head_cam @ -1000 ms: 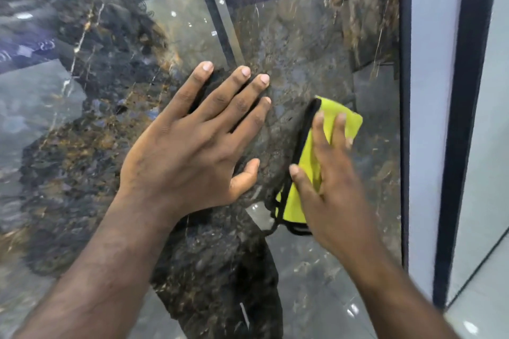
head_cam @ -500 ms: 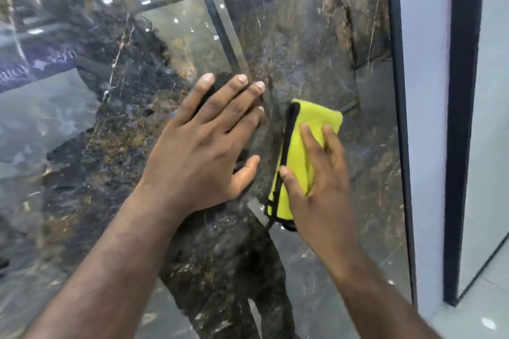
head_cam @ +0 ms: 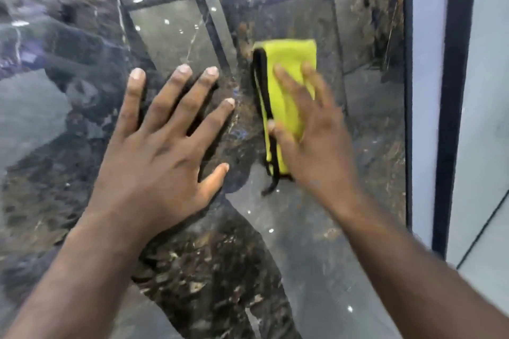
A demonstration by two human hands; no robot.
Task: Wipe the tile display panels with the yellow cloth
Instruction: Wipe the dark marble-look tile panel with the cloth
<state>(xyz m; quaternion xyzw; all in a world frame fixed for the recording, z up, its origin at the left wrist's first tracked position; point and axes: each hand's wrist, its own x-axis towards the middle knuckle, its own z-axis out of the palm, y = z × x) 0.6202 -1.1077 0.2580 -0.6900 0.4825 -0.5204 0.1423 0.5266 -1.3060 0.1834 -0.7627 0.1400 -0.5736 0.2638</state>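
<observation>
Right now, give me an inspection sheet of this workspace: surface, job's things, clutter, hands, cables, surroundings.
Surface: upright dark marbled tile panel, glossy and full of reflections.
Job's things: yellow cloth, folded, black-edged, lying flat against the panel; a black loop hangs at its lower end.
Clutter: nothing seen.
Hands: left hand flat on the panel with fingers spread, holding nothing; right hand presses the cloth with straight fingers and is motion-blurred.
Cables: nothing seen.
Surroundings: dark frame strip along the panel's right edge, then a pale panel and a dark upright.
</observation>
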